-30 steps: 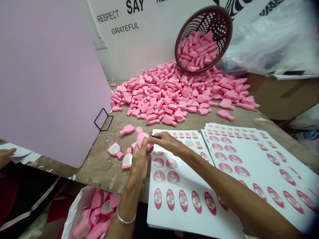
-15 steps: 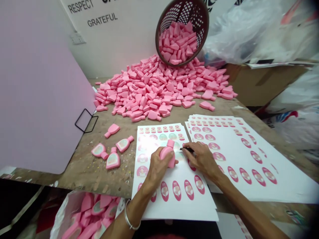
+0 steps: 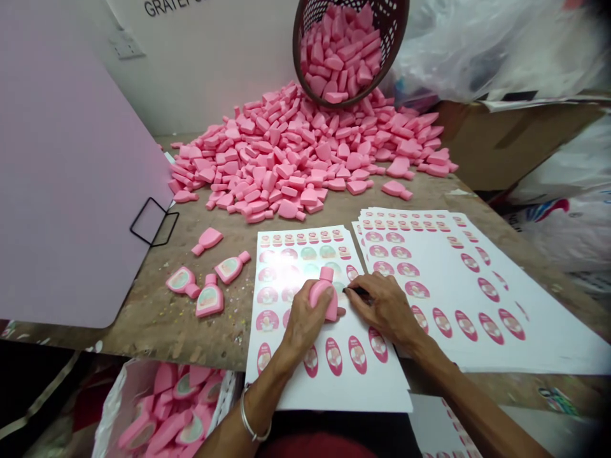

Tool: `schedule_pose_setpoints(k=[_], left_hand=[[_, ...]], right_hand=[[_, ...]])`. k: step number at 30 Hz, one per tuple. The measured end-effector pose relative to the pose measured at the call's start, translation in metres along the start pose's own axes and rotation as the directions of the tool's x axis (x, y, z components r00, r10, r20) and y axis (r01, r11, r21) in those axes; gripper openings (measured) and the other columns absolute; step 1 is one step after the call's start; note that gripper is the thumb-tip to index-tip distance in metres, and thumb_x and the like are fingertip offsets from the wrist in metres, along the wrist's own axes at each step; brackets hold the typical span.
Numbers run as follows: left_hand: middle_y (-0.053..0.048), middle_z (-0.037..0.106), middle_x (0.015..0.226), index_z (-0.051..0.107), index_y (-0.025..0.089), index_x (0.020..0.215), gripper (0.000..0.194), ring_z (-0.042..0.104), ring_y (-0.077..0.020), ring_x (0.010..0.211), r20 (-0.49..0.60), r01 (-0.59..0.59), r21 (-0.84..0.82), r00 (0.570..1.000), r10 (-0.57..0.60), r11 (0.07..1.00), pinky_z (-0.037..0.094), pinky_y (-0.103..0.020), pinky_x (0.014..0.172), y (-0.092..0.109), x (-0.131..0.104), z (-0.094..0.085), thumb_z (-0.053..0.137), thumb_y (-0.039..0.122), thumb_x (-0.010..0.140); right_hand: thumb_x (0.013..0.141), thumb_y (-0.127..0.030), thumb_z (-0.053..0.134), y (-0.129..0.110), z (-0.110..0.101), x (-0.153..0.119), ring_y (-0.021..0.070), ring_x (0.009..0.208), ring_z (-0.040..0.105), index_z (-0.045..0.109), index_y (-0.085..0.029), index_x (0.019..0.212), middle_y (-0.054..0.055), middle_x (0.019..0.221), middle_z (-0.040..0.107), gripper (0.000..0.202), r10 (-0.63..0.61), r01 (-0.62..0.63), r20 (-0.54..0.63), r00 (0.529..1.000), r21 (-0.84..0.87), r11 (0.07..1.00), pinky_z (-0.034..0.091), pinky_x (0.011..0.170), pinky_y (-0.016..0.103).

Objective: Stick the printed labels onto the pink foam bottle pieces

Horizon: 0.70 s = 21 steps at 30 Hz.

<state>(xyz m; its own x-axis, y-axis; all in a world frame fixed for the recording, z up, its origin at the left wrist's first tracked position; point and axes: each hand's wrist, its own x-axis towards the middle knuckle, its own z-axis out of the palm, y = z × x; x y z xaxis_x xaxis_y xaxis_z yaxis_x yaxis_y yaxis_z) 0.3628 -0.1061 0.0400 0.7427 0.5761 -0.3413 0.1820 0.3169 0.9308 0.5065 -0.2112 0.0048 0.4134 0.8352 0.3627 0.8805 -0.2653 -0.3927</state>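
A small pink bottle-shaped piece (image 3: pixel 324 294) is gripped in my left hand (image 3: pixel 305 318), its neck pointing away from me. It is held over a sheet of printed stickers (image 3: pixel 348 388). My right hand (image 3: pixel 384 305) pinches a thin black tool (image 3: pixel 356 291), whose kind I cannot make out; its tip is at the stickers just right of the pink piece. Left of the sheet lie several pink pieces, among them one with a green-and-white label (image 3: pixel 209 299) and a plain one (image 3: pixel 208 241).
A large heap of pink pieces (image 3: pixel 286 152) spills from a tipped brown basket (image 3: pixel 301 70). On the right lies a fanned stack of sticker sheets (image 3: pixel 429 273). A pink board (image 3: pixel 71 178) stands left. Below the table edge, a white-lined bin (image 3: pixel 112 407) holds labelled pieces.
The view has tilted down a little, so the heap and basket sit higher. My right hand keeps the black tool, its tip slightly lower at the sheet; the left hand still holds the pink piece.
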Motion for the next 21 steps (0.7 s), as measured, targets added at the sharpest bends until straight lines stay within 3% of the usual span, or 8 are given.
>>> schedule_pose_setpoints(k=[6, 15, 21], left_hand=[[-0.005, 0.062, 0.083, 0.052, 0.016, 0.099, 0.037, 0.072, -0.0234, 0.074, 0.026, -0.006, 0.010, 1.000, 0.006, 1.000, 0.052, -0.027, 0.063, 0.0000, -0.0003, -0.0018, 0.059, 0.049, 0.083], [-0.003, 0.059, 0.081, 0.052, 0.017, 0.100, 0.041, 0.072, -0.0235, 0.073, 0.042, -0.014, -0.004, 0.999, 0.014, 1.000, 0.055, -0.030, 0.064, -0.0042, 0.0035, -0.0029, 0.059, 0.053, 0.082], [-0.003, 0.058, 0.081, 0.051, 0.017, 0.102, 0.041, 0.071, -0.0224, 0.071, 0.034, -0.018, 0.013, 0.999, 0.018, 1.000, 0.055, -0.030, 0.064, -0.0025, 0.0030, -0.0024, 0.057, 0.052, 0.083]], right_hand=[[0.086, -0.026, 0.054, -0.0003, -0.0007, 0.0018, 0.0182, 0.072, 0.056, 0.064, -0.020, 0.083, 0.004, 0.075, 0.068, 0.012, 0.004, -0.010, -0.091, 0.996, -0.068, 0.998, 0.032, 0.071, 0.032], [0.084, -0.031, 0.056, 0.0041, 0.0037, 0.0037, 0.0174, 0.067, 0.054, 0.063, -0.021, 0.080, 0.002, 0.073, 0.068, 0.013, 0.068, -0.069, -0.050, 0.996, -0.015, 0.997, 0.034, 0.070, 0.032], [0.087, -0.031, 0.055, 0.0004, 0.0035, 0.0016, 0.0189, 0.071, 0.054, 0.062, -0.019, 0.079, 0.004, 0.073, 0.067, 0.016, -0.052, 0.032, -0.127, 0.991, -0.152, 0.988, 0.031, 0.071, 0.033]])
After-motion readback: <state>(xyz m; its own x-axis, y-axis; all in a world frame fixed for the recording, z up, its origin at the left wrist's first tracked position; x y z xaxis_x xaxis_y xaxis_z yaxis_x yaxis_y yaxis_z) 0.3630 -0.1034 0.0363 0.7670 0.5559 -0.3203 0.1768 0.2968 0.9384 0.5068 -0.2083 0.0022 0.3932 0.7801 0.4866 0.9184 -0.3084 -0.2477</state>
